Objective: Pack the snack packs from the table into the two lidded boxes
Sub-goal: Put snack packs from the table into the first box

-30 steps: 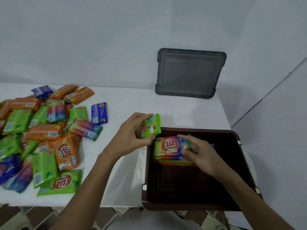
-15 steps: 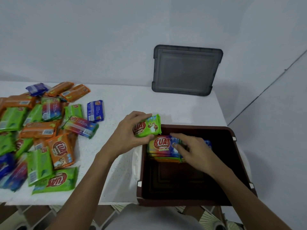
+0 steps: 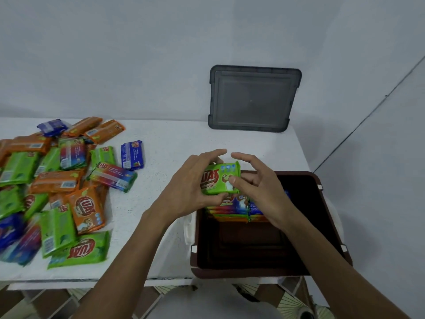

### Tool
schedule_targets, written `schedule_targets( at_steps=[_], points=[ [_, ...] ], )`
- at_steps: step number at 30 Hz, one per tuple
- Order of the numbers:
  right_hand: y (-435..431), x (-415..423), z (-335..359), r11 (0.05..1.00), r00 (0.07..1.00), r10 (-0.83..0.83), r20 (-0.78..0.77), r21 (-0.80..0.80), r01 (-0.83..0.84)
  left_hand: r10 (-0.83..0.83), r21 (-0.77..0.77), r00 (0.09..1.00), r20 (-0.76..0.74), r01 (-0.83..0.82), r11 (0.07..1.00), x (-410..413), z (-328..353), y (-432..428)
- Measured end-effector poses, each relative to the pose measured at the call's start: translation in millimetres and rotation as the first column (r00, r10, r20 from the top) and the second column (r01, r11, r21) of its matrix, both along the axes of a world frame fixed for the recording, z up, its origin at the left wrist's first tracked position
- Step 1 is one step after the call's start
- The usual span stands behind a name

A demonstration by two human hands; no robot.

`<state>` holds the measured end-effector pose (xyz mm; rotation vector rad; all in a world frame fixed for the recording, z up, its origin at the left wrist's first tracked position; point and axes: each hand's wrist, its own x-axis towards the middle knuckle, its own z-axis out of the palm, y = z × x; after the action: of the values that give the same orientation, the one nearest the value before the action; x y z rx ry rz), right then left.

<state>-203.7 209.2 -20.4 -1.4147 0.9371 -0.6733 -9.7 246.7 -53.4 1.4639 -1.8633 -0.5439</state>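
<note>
Both forearms reach forward from the bottom edge. The left hand (image 3: 188, 187) grips the green snack pack (image 3: 219, 179) at its left end, thumb below and fingers curved over the top. The right hand (image 3: 259, 192) pinches its right end, thumb on the front and index finger lifted. The pack is held just above the stack of packs (image 3: 232, 209) in the far left corner of the brown box (image 3: 253, 271).

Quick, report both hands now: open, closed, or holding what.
Left hand: holding the green snack pack.
Right hand: pinching the same pack's right edge.
</note>
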Motion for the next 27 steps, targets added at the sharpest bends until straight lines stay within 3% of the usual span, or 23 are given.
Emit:
schedule_targets(
  at_steps=[5,11,15,20,22,24,27],
  points=[
    [-5.3,-31.5,3.1,0.999,0.999,-0.008,-0.047,-0.033,0.007,0.052,0.042,0.999,-0.014,-0.052,0.998,-0.2,0.5,2.0],
    [-16.3,-104.5,-1.2,0.994,0.988,-0.102,-0.115,-0.043,0.098,0.245,-0.011,0.969,0.020,-0.245,0.970,18.9,-26.3,12.4],
    [-21.5,-132.6,-13.8,0.988,0.970,-0.152,-0.188,-0.062,0.143,0.266,-0.033,0.964,0.002,-0.266,0.963,8.3,-35.3,15.0],
    [-28.8,-127.1,-27.0,0.996,0.943,-0.069,-0.324,-0.068,0.050,0.329,-0.037,0.944,0.002,-0.329,0.944,-6.2,-44.6,16.8],
    [-31.8,-119.6,-35.7,0.990,0.889,-0.070,-0.453,-0.140,0.007,0.349,-0.044,0.937,0.020,-0.348,0.937,-9.6,-46.6,18.1],
    [-32.5,-112.2,-43.2,0.966,0.774,-0.102,-0.625,-0.249,-0.075,0.371,-0.055,0.928,0.039,-0.369,0.928,-10.8,-48.5,18.9],
    [-28.4,-104.4,-44.6,0.939,0.693,-0.146,-0.706,-0.319,-0.127,0.387,-0.064,0.921,0.051,-0.384,0.921,-11.9,-49.8,19.1]
  ],
)
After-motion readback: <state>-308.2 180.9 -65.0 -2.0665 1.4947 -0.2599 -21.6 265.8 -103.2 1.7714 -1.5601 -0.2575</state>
